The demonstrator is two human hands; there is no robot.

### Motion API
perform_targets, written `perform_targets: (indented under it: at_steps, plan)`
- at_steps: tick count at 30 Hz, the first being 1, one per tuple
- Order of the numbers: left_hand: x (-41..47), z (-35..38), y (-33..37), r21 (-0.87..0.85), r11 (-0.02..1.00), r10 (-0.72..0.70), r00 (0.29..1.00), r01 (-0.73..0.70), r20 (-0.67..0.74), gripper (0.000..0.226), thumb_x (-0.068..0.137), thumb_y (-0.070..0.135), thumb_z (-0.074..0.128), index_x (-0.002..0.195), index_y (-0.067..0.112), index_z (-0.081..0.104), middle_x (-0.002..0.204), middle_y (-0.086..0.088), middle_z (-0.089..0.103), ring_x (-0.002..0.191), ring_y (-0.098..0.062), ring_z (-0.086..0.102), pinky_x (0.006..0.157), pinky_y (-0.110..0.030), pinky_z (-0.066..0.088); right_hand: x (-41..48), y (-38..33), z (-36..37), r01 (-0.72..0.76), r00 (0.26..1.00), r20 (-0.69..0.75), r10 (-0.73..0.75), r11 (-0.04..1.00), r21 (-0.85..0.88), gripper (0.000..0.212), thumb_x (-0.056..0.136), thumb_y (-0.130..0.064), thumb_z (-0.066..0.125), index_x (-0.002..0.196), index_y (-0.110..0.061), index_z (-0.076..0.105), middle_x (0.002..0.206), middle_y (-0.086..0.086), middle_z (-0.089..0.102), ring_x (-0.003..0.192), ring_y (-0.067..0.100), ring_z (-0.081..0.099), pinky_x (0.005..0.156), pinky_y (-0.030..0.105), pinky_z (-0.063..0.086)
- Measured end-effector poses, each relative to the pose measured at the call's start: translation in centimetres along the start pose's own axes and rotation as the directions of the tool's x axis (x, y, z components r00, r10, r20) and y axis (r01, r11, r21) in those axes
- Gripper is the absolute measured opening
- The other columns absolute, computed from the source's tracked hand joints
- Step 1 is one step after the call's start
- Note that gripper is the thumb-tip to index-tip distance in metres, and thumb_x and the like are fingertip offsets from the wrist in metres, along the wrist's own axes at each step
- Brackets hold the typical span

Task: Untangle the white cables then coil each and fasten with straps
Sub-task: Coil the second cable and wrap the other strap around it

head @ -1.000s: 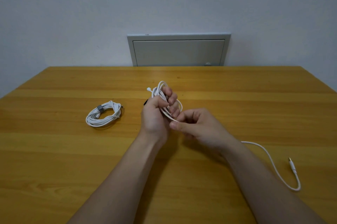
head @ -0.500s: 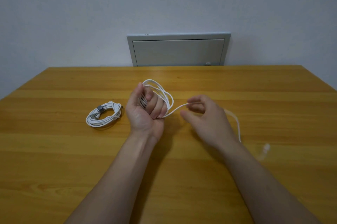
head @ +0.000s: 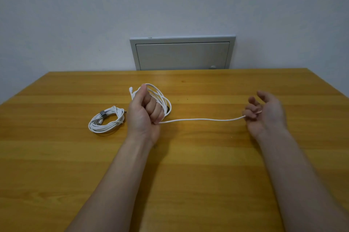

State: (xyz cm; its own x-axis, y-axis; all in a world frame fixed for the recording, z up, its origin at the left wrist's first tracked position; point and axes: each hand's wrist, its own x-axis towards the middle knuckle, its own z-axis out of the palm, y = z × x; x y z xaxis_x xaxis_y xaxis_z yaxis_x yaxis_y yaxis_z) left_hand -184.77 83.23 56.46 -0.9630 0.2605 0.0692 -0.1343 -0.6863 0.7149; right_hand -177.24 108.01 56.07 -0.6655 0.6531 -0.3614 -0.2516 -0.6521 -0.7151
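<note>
The left hand hung just above the wooden surface, its grip clenched round several loops of the white cable. The loops arched over the knuckles and thumb, and one plug end poked out beside the thumb. Bunching the loops in a fist that way fixed their size and stopped them springing apart.

From under the little finger the free run of cable stretched nearly straight across to the right hand, which was well off to the right with its palm turned up. Its lower fingers were curled round the cable near its end, while the forefinger and thumb stood loose. Motion blur hid whether the plug lay inside that grip. Drawing the run taut probably served to take out twist before the last turn went onto the coil.

A finished coil, bound by a grey strap, lay on the surface just left of the left hand, out of the way. So one cable looked done and the other nearly wound, its fastening not yet made. A grey wall panel sat behind the surface.
</note>
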Motion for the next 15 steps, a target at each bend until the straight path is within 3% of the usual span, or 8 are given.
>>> perform_targets:
  at_steps: [2, 3, 5, 6, 7, 9, 12, 15]
  plan:
    - [-0.1, 0.0, 0.1, 0.002, 1.0, 0.009, 1.0, -0.009, 0.004, 0.058, 0.106, 0.03, 0.045, 0.051, 0.026, 0.028, 0.04, 0.008, 0.017, 0.036, -0.009, 0.01, 0.038, -0.024, 0.01, 1.0, 0.6, -0.3, 0.149, 0.987, -0.005, -0.159, 0.937, -0.315, 0.034, 0.099, -0.025, 0.053, 0.132, -0.022, 0.045, 0.085, 0.005, 0.054, 0.042, 0.009, 0.035, 0.036, 0.018, 0.026]
    - [-0.1, 0.0, 0.2, -0.008, 1.0, -0.006, 1.0, 0.006, 0.023, 0.058, 0.104, 0.031, 0.047, 0.05, 0.026, 0.027, 0.04, 0.008, 0.017, 0.037, -0.011, 0.008, 0.038, -0.024, 0.009, 1.2, 1.2, -0.4, 0.238, 0.968, 0.045, -0.249, 0.834, -0.498, 0.047, 0.098, -0.032, 0.055, 0.142, -0.028, 0.037, 0.092, 0.007, 0.06, 0.049, 0.012, 0.041, 0.043, 0.021, 0.033]
    - [-0.2, 0.1, 0.1, -0.046, 0.996, -0.065, 0.993, 0.07, 0.103, 0.056, 0.1, 0.035, 0.049, 0.052, 0.028, 0.022, 0.041, 0.007, 0.013, 0.039, -0.012, 0.005, 0.039, -0.024, 0.006, 1.3, 2.7, -0.3, 0.36, 0.923, 0.192, -0.333, 0.575, -0.735, 0.044, 0.093, -0.054, 0.05, 0.132, -0.033, 0.049, 0.105, 0.009, 0.069, 0.068, 0.019, 0.051, 0.06, 0.029, 0.038]
    - [-0.3, 0.0, 0.1, -0.067, 0.991, -0.1, 0.982, 0.112, 0.16, 0.055, 0.101, 0.037, 0.047, 0.054, 0.028, 0.02, 0.042, 0.007, 0.01, 0.038, -0.012, 0.004, 0.039, -0.024, 0.006, 1.3, 3.2, -0.3, 0.37, 0.924, 0.239, -0.299, 0.537, -0.758, 0.041, 0.09, -0.064, 0.046, 0.113, -0.033, 0.06, 0.102, 0.01, 0.071, 0.069, 0.018, 0.052, 0.061, 0.028, 0.036]
    - [-0.3, -0.1, 0.0, -0.086, 0.984, -0.135, 0.965, 0.158, 0.225, 0.054, 0.103, 0.038, 0.044, 0.056, 0.028, 0.019, 0.044, 0.006, 0.008, 0.038, -0.011, 0.004, 0.039, -0.024, 0.006, 1.0, 3.5, -0.1, 0.358, 0.933, 0.274, -0.233, 0.55, -0.754, 0.047, 0.092, -0.068, 0.042, 0.1, -0.026, 0.063, 0.086, 0.009, 0.069, 0.06, 0.014, 0.05, 0.056, 0.026, 0.033]
    - [-0.3, -0.4, -0.2, -0.102, 0.961, -0.202, 0.906, 0.256, 0.372, 0.053, 0.105, 0.04, 0.04, 0.057, 0.028, 0.021, 0.044, 0.007, 0.01, 0.036, -0.011, 0.007, 0.038, -0.024, 0.007, -0.2, 3.8, 0.7, 0.287, 0.944, 0.323, -0.062, 0.637, -0.715, 0.054, 0.102, -0.061, 0.036, 0.091, -0.017, 0.065, 0.055, -0.003, 0.045, 0.04, 0.006, 0.033, 0.043, 0.02, 0.024]
    - [-0.4, -0.5, -0.8, -0.094, 0.901, -0.287, 0.746, 0.423, 0.601, 0.049, 0.103, 0.04, 0.048, 0.059, 0.027, 0.028, 0.045, 0.007, 0.018, 0.037, -0.01, 0.01, 0.039, -0.023, 0.01, -2.4, 3.8, 1.9, 0.121, 0.9, 0.4, 0.171, 0.785, -0.608, 0.048, 0.104, -0.055, 0.041, 0.088, -0.012, 0.056, 0.053, -0.007, 0.028, 0.038, 0.004, 0.021, 0.036, 0.016, 0.013]
    - [-0.6, -0.2, -1.8, -0.058, 0.856, -0.344, 0.65, 0.513, 0.677, 0.048, 0.103, 0.036, 0.051, 0.062, 0.025, 0.03, 0.046, 0.005, 0.021, 0.036, -0.01, 0.009, 0.039, -0.024, 0.014, -4.3, 4.5, 2.4, 0.101, 0.779, 0.558, 0.287, 0.82, -0.564, 0.042, 0.088, -0.055, 0.067, 0.096, -0.014, 0.06, 0.067, 0.0, 0.045, 0.05, 0.008, 0.033, 0.042, 0.017, 0.015]
